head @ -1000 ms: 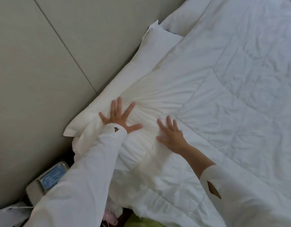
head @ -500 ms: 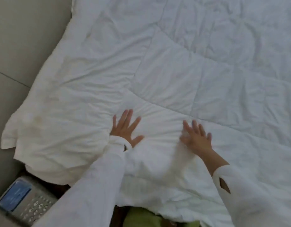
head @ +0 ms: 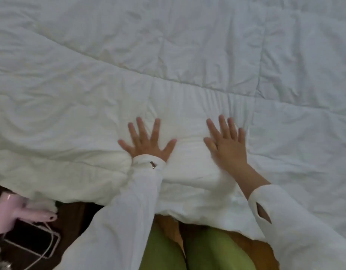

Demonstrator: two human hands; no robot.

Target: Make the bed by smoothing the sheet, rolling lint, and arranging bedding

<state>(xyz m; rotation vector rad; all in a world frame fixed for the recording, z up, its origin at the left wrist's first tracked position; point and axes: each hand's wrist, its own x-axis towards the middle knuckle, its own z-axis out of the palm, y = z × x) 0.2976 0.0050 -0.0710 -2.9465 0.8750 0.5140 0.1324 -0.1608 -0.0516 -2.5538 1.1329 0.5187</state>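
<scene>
the quilt is being smoothed near the bed's near edge, left hand and right hand spread flat; outward strokes are probably needed next.

Slid both flat palms, left hand and right hand, along the quilt, away from its pillow-end corner, toward its middle.

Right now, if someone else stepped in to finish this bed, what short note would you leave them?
Left hand: flat, fingers spread, pressing on the white quilt near its near edge.
Right hand: flat on the quilt beside it, holding nothing.
Quilt covers the bed in view; many creases remain, especially to the left.
Pink tool, perhaps the lint roller, lies untouched at the lower left, off the bed.
Done: quilt spread out. Left: smooth the creases, roll lint, arrange the bedding.
</scene>
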